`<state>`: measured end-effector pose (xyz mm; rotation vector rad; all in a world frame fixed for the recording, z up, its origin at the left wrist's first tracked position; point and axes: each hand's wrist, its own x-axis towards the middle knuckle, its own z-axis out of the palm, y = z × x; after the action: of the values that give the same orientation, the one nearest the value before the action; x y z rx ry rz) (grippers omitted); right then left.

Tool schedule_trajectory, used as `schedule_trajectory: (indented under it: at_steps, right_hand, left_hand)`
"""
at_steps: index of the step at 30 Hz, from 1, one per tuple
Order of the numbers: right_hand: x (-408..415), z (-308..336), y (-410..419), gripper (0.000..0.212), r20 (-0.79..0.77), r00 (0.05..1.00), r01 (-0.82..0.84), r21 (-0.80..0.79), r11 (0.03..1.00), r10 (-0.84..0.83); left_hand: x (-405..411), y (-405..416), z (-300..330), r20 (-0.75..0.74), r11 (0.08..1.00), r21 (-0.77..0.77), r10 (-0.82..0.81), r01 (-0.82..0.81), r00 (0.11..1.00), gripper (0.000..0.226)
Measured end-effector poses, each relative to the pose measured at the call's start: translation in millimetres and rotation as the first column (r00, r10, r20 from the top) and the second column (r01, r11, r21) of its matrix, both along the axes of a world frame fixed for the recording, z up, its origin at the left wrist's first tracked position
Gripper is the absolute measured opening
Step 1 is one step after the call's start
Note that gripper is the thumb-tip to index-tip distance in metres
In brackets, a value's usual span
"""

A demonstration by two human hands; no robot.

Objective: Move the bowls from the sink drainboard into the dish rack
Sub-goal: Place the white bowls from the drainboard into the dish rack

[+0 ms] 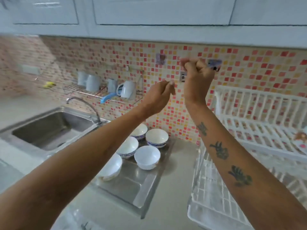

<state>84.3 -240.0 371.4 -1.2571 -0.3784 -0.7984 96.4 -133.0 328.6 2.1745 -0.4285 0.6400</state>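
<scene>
Hovering: left hand (157,95) and right hand (197,80), fingers curled, empty (blurred)
Bowls (147,156): five below fingers, on drainboard (141,193)
Next: reach down, grasp one, carry right to dish rack (212,196)

Glossy white ceramic is seen in the bowls (147,156); brushed steel in the drainboard (132,188) and sink (46,128); white plastic in the rack (259,113); glossy mosaic tile on the wall (182,117).

Five bowls (141,146) crowd drainboard (132,188) far half, near half bare; open counter strip (176,171) toward 3 o'clock; dish rack (216,196) slots open, tattooed forearm (232,163) overhead
</scene>
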Motion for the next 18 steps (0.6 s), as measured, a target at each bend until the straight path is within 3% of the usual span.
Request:
schedule_trajectory:
  at_steps: [4, 9, 14, 16, 18]
  right_hand:
    - [18, -38, 98, 0.023, -0.075, 0.981, -0.180, -0.047, 0.982, 0.177]
    - [46, -117, 179, 0.030, -0.344, 0.891, -0.349, -0.098, 0.932, 0.297]
    - [57, -226, 216, 0.030, -0.672, 0.699, -0.412, -0.097, 0.906, 0.246]
    - [51, -266, 221, 0.026, -0.766, 0.621, -0.415, -0.141, 0.899, 0.166]
    - [45, -300, 221, 0.037, -0.832, 0.553, -0.402, -0.228, 0.887, 0.037]
  left_hand:
    - [1, 115, -41, -0.188, 0.959, -0.159, 0.204, -0.235, 0.961, 0.051]
    - [0, 221, -93, -0.371, 0.852, -0.228, 0.371, -0.471, 0.851, 0.060]
    - [5, 276, -160, -0.500, 0.791, -0.256, 0.384, -0.556, 0.776, 0.062]
    - [7, 287, -193, -0.553, 0.763, -0.272, 0.375, -0.587, 0.744, 0.062]
    - [7, 294, -226, -0.625, 0.733, -0.277, 0.353, -0.621, 0.696, 0.063]
